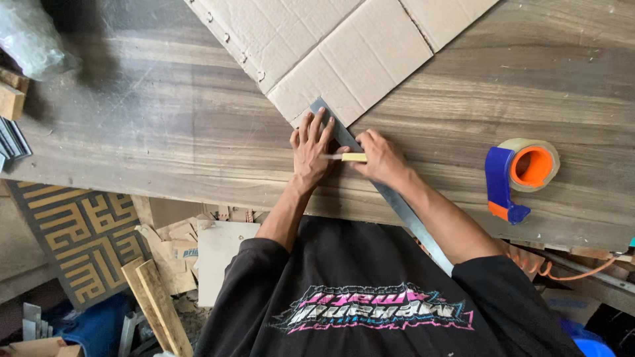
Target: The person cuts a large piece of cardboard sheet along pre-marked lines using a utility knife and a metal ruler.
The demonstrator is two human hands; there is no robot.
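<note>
My left hand (311,151) lies flat with spread fingers on a long metal ruler (403,210), pressing it onto the wooden tabletop (165,125) at the corner of a flattened cardboard sheet (331,46). My right hand (382,158) grips a yellow utility knife (350,157). Its thin blade points left toward my left hand, right beside the ruler's edge. The ruler runs diagonally from the cardboard corner down past the table's near edge, over my right forearm side.
A tape dispenser (519,173) with a blue handle and orange core stands at the right of the table. A plastic bag (30,36) and wood pieces (10,99) lie at the far left. Wood offcuts (159,304) and cardboard scraps sit on the floor below.
</note>
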